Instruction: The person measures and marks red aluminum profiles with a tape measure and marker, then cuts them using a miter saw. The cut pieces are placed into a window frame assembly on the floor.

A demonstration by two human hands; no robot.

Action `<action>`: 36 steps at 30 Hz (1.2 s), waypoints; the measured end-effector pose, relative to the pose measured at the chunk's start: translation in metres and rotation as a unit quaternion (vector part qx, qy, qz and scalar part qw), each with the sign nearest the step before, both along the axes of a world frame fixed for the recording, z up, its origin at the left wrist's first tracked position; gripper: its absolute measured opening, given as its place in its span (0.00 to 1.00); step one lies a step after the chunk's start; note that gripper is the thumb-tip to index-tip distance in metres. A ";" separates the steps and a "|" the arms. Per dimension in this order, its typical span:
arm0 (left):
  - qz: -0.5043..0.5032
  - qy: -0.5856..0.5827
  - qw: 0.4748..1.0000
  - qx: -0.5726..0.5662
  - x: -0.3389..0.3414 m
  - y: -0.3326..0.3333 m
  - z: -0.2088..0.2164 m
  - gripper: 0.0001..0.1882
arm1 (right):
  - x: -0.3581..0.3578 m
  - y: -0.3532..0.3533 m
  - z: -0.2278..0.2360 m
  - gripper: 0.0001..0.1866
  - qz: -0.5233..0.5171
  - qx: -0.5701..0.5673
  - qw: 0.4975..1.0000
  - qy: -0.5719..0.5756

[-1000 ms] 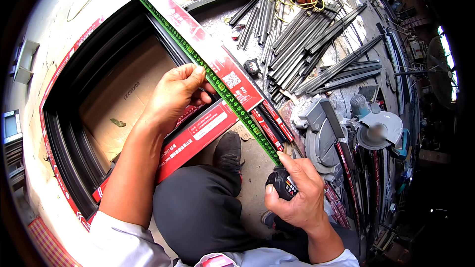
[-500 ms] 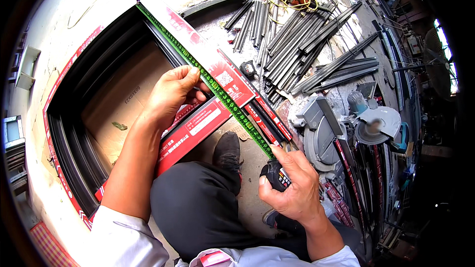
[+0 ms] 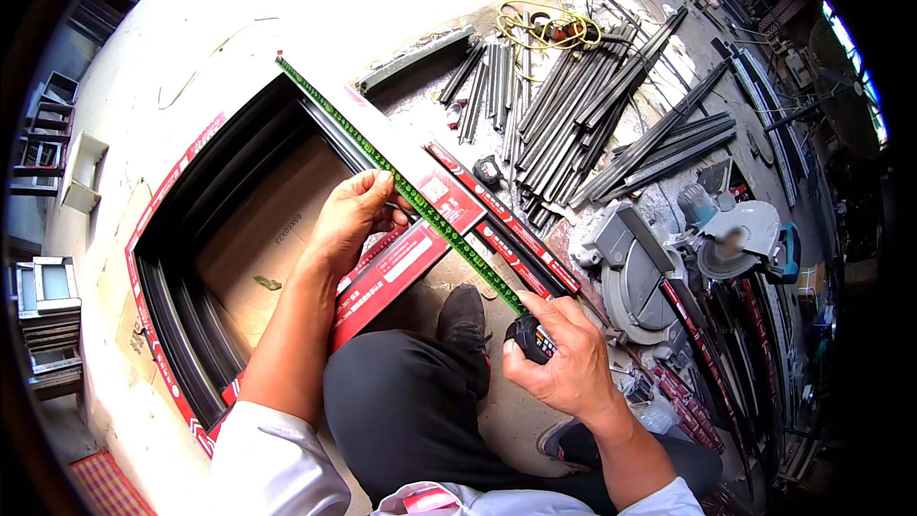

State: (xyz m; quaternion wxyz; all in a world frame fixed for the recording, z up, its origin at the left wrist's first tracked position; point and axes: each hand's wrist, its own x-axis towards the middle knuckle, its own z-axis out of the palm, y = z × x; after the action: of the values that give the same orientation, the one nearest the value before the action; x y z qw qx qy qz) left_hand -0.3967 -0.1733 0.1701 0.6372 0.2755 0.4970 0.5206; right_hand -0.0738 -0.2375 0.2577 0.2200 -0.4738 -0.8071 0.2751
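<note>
A green tape-measure blade runs diagonally from the far corner of a black frame down to the right. The frame is of ridged profiles with red and white film along its edges. Between thumb and fingers, my left hand pinches the blade above the frame's near side; some fingertips are hidden. The black tape measure case sits in my right hand, fingers wrapped round it and the index finger along the blade's mouth. Brown cardboard lies inside the frame.
Cut dark profiles lie piled on the floor beyond, with a yellow cord behind them. A small black device rests near film-wrapped strips. A mitre saw stands at right. My shoe is close to the frame.
The whole view has shifted, so the frame and my left hand appear lower and farther right. Both hands keep their holds, the blade still stretched between them.
</note>
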 end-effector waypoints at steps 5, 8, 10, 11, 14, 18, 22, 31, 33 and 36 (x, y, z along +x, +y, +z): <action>0.045 0.024 0.998 0.027 0.003 0.006 -0.008 0.20 | 0.031 -0.008 -0.016 0.30 -0.020 -0.047 0.995 0.083; 0.064 0.046 0.996 0.032 -0.001 0.001 -0.019 0.20 | 0.058 -0.016 -0.007 0.29 -0.026 -0.107 0.987 0.114; 0.060 0.073 0.995 0.041 -0.009 0.001 -0.021 0.19 | 0.079 -0.020 -0.008 0.30 -0.033 -0.088 0.985 0.145; 0.066 0.099 0.992 0.042 -0.012 0.002 -0.022 0.19 | 0.091 -0.024 -0.010 0.30 -0.046 -0.072 0.984 0.159; 0.042 0.119 0.990 0.069 -0.014 0.010 -0.031 0.17 | 0.140 -0.037 -0.015 0.28 -0.096 -0.074 0.979 0.163; 0.063 0.182 0.980 0.057 -0.016 0.015 -0.042 0.16 | 0.207 -0.062 -0.009 0.29 -0.197 -0.162 0.956 0.142; 0.073 0.229 0.967 0.081 -0.021 0.018 -0.040 0.14 | 0.279 -0.079 -0.019 0.30 -0.236 -0.157 0.955 0.085; 0.063 0.546 0.804 0.229 0.066 0.036 0.046 0.17 | 0.417 -0.097 -0.026 0.34 -0.250 -0.224 0.941 -0.046; 0.023 0.542 0.793 0.277 0.105 0.047 0.064 0.18 | 0.434 -0.101 -0.035 0.34 -0.248 -0.258 0.932 -0.058; -0.063 0.542 0.786 0.292 0.155 0.068 0.070 0.17 | 0.449 -0.091 -0.049 0.36 -0.223 -0.337 0.913 -0.053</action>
State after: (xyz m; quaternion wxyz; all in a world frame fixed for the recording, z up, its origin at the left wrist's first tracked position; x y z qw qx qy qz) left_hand -0.2416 -0.1055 0.2397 0.1835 0.7160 0.5662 0.3648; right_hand 0.3751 -0.3289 0.2088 0.0597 -0.7013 -0.5504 0.4492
